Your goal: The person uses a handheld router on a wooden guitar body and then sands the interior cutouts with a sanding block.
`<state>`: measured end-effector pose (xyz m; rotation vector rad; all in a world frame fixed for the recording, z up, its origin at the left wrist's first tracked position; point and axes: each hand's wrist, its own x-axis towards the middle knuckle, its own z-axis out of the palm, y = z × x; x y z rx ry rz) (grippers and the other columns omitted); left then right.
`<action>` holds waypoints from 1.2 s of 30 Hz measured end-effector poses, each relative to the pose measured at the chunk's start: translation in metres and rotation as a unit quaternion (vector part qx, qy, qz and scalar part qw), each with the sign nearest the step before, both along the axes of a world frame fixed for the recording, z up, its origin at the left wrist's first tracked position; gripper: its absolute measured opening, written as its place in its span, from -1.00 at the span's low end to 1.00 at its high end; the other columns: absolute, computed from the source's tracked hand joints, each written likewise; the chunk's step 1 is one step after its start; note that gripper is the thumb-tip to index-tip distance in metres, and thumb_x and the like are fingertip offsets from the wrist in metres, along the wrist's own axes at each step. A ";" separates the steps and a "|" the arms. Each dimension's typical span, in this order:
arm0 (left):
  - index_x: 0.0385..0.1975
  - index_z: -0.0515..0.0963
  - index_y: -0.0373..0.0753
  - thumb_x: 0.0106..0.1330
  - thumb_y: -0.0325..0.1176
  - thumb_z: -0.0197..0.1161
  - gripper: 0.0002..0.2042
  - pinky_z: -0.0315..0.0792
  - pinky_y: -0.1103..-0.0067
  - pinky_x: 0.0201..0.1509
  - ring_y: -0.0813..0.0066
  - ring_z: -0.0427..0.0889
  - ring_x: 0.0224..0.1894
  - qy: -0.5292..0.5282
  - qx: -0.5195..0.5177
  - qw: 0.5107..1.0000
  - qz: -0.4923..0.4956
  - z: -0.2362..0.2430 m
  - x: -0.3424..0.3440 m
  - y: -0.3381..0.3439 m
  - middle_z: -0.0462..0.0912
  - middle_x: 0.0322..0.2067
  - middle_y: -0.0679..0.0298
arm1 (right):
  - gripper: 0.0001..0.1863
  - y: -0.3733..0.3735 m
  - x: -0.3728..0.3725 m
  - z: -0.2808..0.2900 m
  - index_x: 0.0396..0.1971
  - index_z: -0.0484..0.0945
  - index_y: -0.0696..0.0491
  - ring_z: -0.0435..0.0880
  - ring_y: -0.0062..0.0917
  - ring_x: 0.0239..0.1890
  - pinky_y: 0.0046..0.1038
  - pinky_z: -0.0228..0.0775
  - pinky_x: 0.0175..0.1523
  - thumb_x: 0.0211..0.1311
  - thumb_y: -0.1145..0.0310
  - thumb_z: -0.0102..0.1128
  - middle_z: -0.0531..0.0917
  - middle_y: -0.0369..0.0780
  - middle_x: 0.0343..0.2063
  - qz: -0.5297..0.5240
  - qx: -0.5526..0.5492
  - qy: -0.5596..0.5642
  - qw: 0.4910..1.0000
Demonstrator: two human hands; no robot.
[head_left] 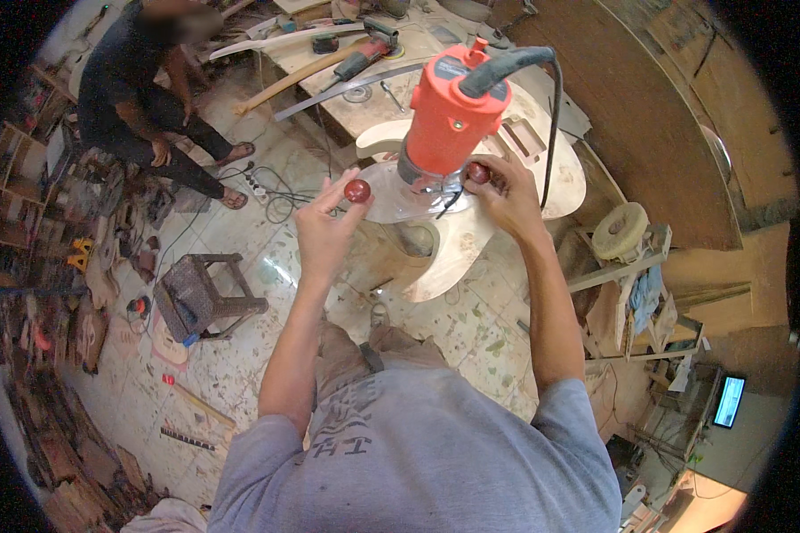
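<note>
An orange-red power router (452, 111) with a black cord stands on a pale curved wooden template or board (542, 178) with cut-out openings. Its clear plastic base (391, 204) overhangs an inner curved edge of the board. My left hand (327, 218) holds the left red-brown round knob (357, 191) of the router with fingers curled beside it. My right hand (509, 200) is closed around the right knob (477, 173). Both forearms reach up from the lower edge.
A person (124, 115) in dark clothes sits at the upper left, near cables on the tiled floor. A woven stool (206, 293) stands left of me. An angle grinder (356, 62) lies on the bench (311, 71). A wooden stand (622, 302) is at right, scrap wood at lower left.
</note>
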<state>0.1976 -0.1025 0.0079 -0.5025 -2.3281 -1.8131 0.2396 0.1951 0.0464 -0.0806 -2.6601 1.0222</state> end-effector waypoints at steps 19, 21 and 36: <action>0.11 0.71 -0.23 0.27 -0.39 0.47 -0.62 0.13 0.17 0.63 0.34 0.67 0.23 0.009 -0.043 0.999 0.003 0.002 -0.003 0.007 0.79 0.01 0.07 | -0.53 0.000 0.005 0.008 0.05 0.75 -0.05 0.64 -0.39 -0.22 -0.39 0.49 -0.05 0.05 0.42 0.52 0.61 -0.18 -0.26 -0.018 -0.007 -0.010 1.000; 0.11 0.71 -0.23 0.26 -0.40 0.47 -0.61 0.13 0.17 0.63 0.33 0.67 0.24 0.010 -0.039 0.999 0.006 0.003 0.011 0.006 0.79 0.01 0.06 | -0.52 0.000 0.011 0.009 0.04 0.72 0.10 0.60 -0.51 -0.23 -0.45 0.44 -0.05 0.03 0.47 0.53 0.61 -0.23 -0.26 -0.020 0.001 -0.019 1.000; 0.06 0.73 -0.23 0.26 -0.42 0.47 -0.65 0.07 0.15 0.65 0.34 0.72 0.18 0.015 -0.023 1.000 -0.002 0.001 -0.010 0.006 0.82 -0.05 0.10 | -0.57 -0.004 0.005 0.009 0.01 0.74 0.05 0.65 -0.41 -0.22 -0.38 0.49 -0.04 0.08 0.38 0.49 0.66 -0.17 -0.26 -0.028 0.002 -0.007 1.000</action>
